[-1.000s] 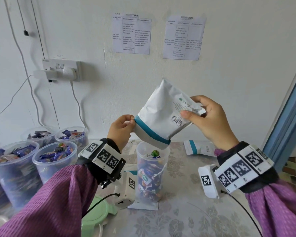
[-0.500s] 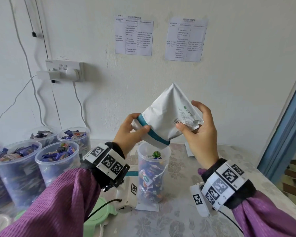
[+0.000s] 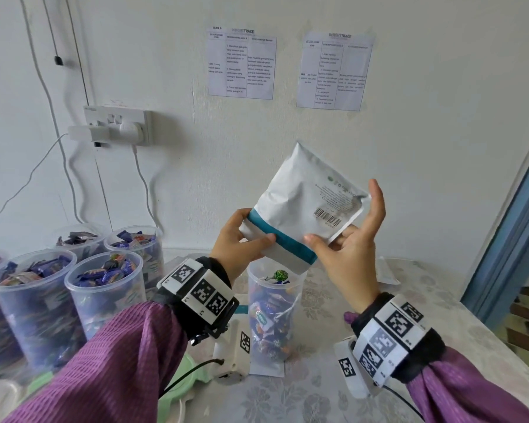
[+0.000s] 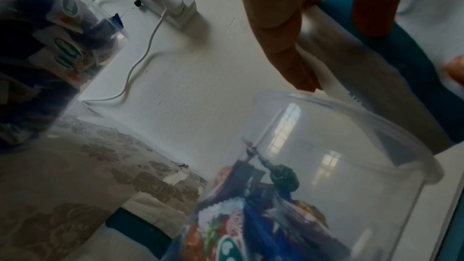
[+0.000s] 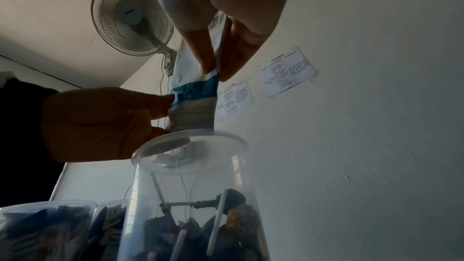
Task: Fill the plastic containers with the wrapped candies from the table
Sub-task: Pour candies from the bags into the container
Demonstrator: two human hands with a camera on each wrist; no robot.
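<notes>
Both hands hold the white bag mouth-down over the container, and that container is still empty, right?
Not empty. The head view shows the container under the white bag already well filled with wrapped candies. The rest holds: left hand and right hand hold the bag mouth-down over it.

both forearms are raised in front of the chest, the left hand (image 3: 240,239) pinching the bag (image 3: 303,206) near its lower end with thumb in front, the right hand (image 3: 353,242) holding its upper side, fingers partly straight.
</notes>
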